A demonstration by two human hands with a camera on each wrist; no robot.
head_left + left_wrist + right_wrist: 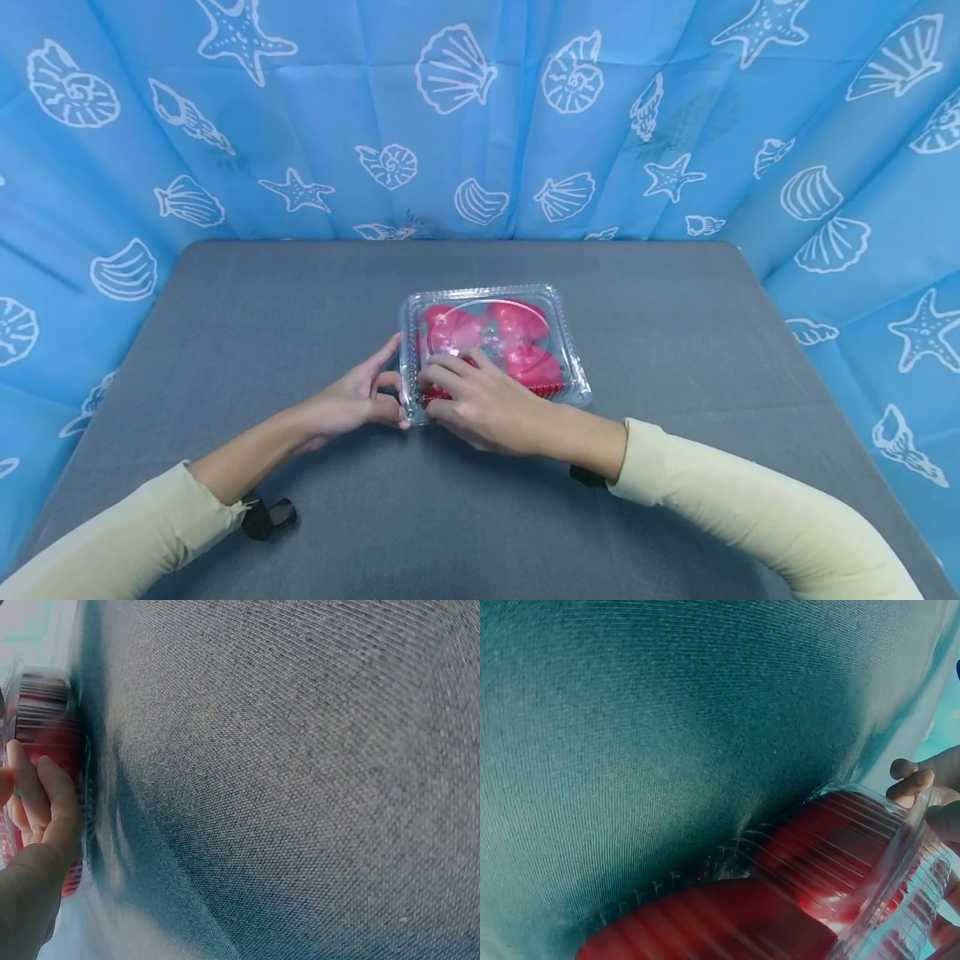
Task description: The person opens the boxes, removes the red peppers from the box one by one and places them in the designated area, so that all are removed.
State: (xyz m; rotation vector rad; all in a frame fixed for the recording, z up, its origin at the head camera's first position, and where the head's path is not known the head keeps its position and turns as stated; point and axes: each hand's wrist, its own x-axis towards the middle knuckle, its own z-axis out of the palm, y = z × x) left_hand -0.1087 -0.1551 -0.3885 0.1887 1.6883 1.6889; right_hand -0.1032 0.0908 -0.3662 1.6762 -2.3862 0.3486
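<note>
A clear plastic clamshell container (495, 292) lies on the table with several glossy red, rounded fruit-like pieces (517, 321) inside. Ridged walls let the red show through in both wrist views. At its left end my left hand (348, 408) grips the side, the index finger along the edge and the thumb near the front corner. My right hand (487, 408) reaches over the front left part, its bent fingers on the lid and its thumb at the front rim. The hand hides that part of the lid and rim. Left-hand fingers (56, 795) stand right against the ridged wall.
A grey cloth-covered table (645, 333) lies under the container. Behind and along the sides hangs a blue curtain (337, 100) with white shells and starfish. Black wrist straps (258, 517) show below the cream sleeves (712, 475).
</note>
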